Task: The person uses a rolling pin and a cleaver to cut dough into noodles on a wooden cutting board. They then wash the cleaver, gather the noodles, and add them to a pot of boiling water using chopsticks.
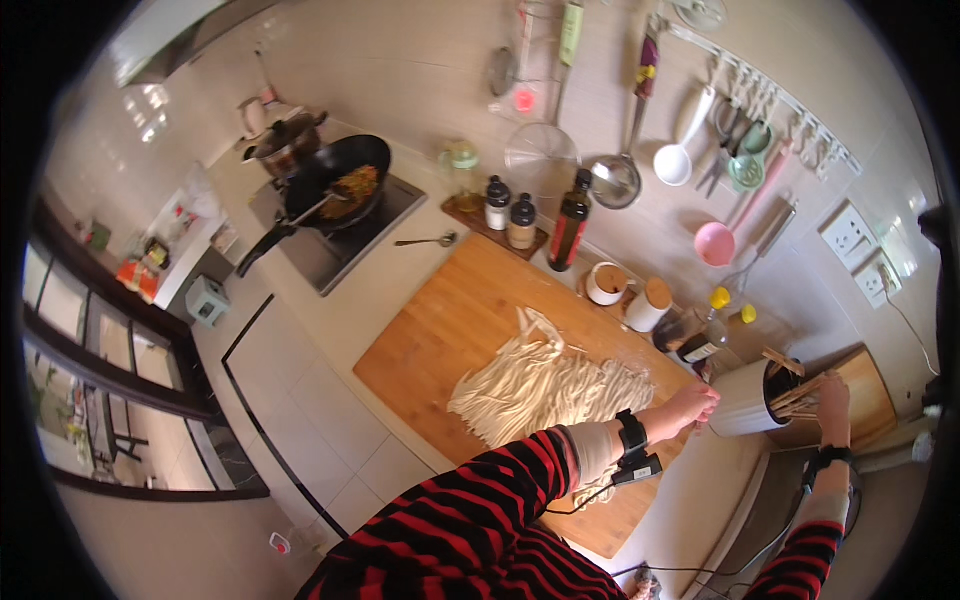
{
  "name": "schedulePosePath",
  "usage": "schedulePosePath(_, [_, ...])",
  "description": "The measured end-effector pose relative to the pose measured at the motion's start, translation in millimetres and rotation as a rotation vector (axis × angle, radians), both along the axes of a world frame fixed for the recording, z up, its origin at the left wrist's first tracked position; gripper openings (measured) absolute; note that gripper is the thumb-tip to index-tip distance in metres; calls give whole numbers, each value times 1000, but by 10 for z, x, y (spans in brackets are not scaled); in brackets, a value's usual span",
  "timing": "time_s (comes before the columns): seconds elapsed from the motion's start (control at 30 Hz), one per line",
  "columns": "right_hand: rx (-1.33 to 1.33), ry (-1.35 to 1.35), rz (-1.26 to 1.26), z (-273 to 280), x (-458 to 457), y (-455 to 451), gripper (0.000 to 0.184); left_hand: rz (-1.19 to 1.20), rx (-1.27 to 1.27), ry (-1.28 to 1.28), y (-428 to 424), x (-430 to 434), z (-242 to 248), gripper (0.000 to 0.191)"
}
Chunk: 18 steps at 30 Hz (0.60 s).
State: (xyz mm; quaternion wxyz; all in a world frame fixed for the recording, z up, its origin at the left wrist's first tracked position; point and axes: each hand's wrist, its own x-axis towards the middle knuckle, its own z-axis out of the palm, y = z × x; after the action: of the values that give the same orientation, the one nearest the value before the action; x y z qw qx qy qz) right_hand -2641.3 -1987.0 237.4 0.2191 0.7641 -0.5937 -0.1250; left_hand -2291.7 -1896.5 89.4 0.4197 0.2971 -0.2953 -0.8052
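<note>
My right hand (833,403) is at the mouth of a white utensil canister (739,397), its fingers closed around wooden chopsticks (799,397) that stick out of it. My left hand (684,411) is beside the canister's base, fingers bent; whether they grip anything is hidden. Under my left forearm lies a wooden cutting board (420,330). A wide heap of cut raw noodles (540,390) is spread over it, some strands looped at the far end.
A black wok (330,176) with cooked food and a ladle stands on the cooktop (330,262). Behind the board are seasoning bottles (521,221), a dark oil bottle (570,225) and lidded jars (646,304). Utensils hang from a wall rail (765,90). A spoon (427,241) lies on the counter.
</note>
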Motion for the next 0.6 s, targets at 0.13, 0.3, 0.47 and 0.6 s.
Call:
schedulePosePath(0.13, [-165,116,-24,165,-3,184,10,103,-49,-24,341,413,78,22])
schedulePosePath(0.3, [-324,-331,74,451,511,718,13,279,-30,-77,875,1508,-21,25])
schedulePosePath(0.47, [112,-1485,-138,-57,1650,1950,25,419,-154,-345,1437,2845,-383,27])
schedulePosePath(0.6, [263,-1237,-107,-1013,2796,2809,26,687,-46,-330,1870,3516,-864,29])
